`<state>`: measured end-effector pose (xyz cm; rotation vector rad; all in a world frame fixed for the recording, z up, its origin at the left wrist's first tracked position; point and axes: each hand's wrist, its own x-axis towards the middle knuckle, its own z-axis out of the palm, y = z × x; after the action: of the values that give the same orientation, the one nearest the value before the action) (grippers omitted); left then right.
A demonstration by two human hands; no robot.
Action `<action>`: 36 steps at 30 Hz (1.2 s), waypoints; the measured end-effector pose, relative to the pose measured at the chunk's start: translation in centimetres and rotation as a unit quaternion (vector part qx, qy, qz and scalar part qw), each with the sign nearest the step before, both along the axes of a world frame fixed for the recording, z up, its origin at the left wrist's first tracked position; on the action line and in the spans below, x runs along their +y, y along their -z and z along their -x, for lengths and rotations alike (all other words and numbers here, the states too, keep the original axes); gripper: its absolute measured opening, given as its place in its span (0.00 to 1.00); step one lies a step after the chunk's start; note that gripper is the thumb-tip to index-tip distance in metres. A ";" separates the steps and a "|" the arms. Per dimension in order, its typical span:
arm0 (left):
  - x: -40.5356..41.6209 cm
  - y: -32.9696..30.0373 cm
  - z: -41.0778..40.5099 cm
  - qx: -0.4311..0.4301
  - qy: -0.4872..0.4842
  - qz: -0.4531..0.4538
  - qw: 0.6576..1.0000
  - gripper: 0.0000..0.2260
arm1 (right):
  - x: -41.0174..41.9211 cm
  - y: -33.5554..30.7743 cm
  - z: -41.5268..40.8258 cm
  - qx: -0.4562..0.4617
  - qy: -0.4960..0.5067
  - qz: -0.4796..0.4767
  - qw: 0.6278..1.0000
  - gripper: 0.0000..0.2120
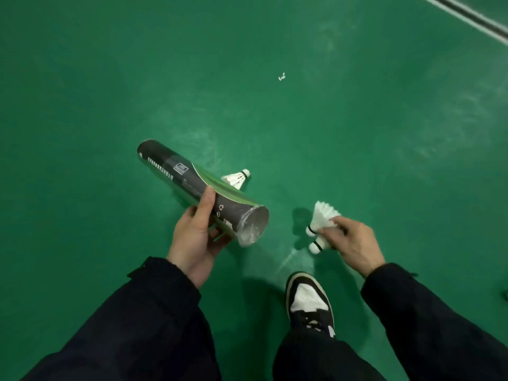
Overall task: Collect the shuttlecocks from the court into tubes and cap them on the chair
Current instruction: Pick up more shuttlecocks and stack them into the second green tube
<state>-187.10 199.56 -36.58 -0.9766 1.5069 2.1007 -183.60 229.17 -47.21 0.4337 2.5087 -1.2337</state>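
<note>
Green court floor (357, 133); left hand (192, 240) grip holds tube (192, 185), right hand (354, 243) grip pinches two shuttlecocks (323, 221) beside tube mouth.

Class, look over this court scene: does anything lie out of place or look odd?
Yes. One shuttlecock lies on its side on the green floor, just beyond the tube that the left hand holds. Farther off, a small white scrap lies alone, too small to identify. The right hand holds two collected shuttlecocks.
</note>
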 end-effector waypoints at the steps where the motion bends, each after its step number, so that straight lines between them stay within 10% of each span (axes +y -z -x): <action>1: 0.0 0.2 0.1 -0.002 -0.021 -0.003 1.000 0.26 | -1.6 -2.7 -0.1 0.088 0.071 0.084 0.990 0.03; 6: 0.0 0.0 -0.5 -0.032 -0.111 -0.080 0.990 0.26 | -9.5 -13.4 -1.1 0.339 0.070 0.301 0.888 0.09; 13: 0.4 -1.3 -1.4 -0.023 -0.155 -0.181 0.971 0.27 | -12.3 -13.1 -0.9 0.473 -0.033 0.047 0.879 0.09; 25: -1.2 -1.6 -2.6 0.043 -0.195 -0.198 0.960 0.34 | -14.2 -12.8 -0.1 0.345 -0.181 0.119 0.914 0.10; 31: -1.0 -1.8 -2.1 0.057 -0.220 -0.218 0.949 0.32 | -14.4 -15.0 -0.3 0.468 -0.055 0.167 0.866 0.04; 36: -1.5 -1.3 -1.9 0.031 -0.242 -0.263 0.933 0.34 | -14.5 -15.8 -0.1 0.396 0.000 0.260 0.881 0.05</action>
<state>-185.17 198.09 -35.25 -1.1476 0.6770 2.6908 -183.49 214.71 -31.40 -0.2737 2.5482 -2.3591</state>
